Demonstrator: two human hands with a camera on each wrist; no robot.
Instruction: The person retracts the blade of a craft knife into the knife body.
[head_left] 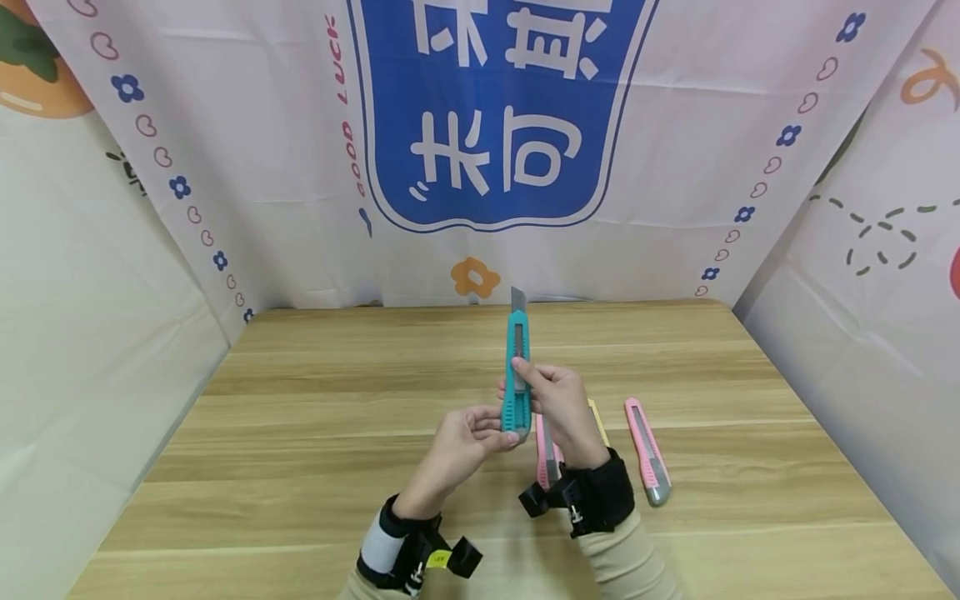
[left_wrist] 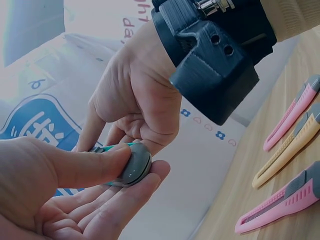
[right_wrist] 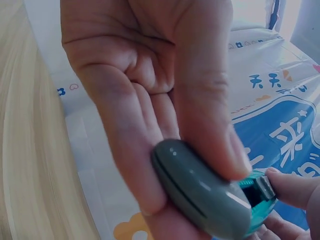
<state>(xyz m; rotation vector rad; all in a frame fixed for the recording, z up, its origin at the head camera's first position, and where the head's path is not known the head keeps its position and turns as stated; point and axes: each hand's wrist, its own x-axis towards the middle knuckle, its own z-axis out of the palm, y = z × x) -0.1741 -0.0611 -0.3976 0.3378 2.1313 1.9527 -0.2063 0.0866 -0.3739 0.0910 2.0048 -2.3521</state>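
A teal box cutter (head_left: pixel 516 367) with a grey end cap (left_wrist: pixel 136 166) is held up over the table, its metal blade (head_left: pixel 518 301) extended from the far end. My left hand (head_left: pixel 467 437) pinches the cap end between thumb and fingers. Higher on the body, my right hand (head_left: pixel 558 408) grips the cutter, thumb on the slider (right_wrist: pixel 265 187). To the right on the table lie a pink cutter (head_left: pixel 648 454), a yellow cutter (head_left: pixel 598 422) and another pink cutter (head_left: pixel 544 458); my right hand and wrist partly cover the latter two in the head view.
The wooden table (head_left: pixel 300 467) ends at a white printed cloth (head_left: pixel 300 192) with a blue panel (head_left: pixel 487 100). Pale cloths hang at both sides. Each wrist wears a black strap with a camera mount, the right one (head_left: pixel 597 493) just above the table cutters.
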